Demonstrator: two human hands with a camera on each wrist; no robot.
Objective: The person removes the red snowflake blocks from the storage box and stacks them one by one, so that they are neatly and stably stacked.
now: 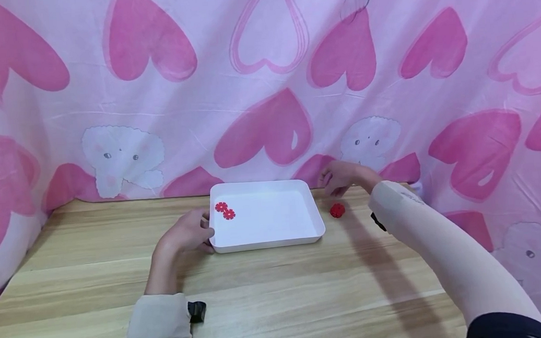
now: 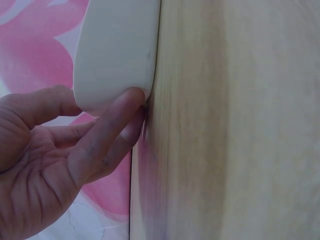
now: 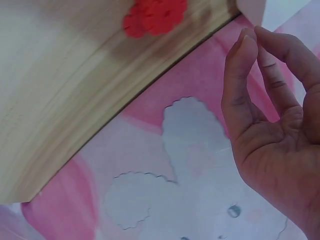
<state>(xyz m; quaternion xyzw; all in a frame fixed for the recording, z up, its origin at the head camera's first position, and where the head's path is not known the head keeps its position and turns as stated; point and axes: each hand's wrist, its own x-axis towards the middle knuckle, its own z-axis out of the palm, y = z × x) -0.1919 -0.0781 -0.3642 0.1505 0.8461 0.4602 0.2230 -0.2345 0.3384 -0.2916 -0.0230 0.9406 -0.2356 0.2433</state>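
Note:
A white rectangular tray sits on the table. My left hand grips its left end, thumb and fingers bent about the wall. Inside the tray, near that end, lie two red notched discs, close together. My right hand is above the table's far edge, just off the tray's right end. Its thumb and fingertips come together with nothing visible between them. Several more red notched discs form a small pile on the wood below this hand, apart from it.
The light wooden table reaches back to a pink curtain printed with hearts and white animal figures. The curtain hangs right behind the tray. A dark strap shows at the left cuff.

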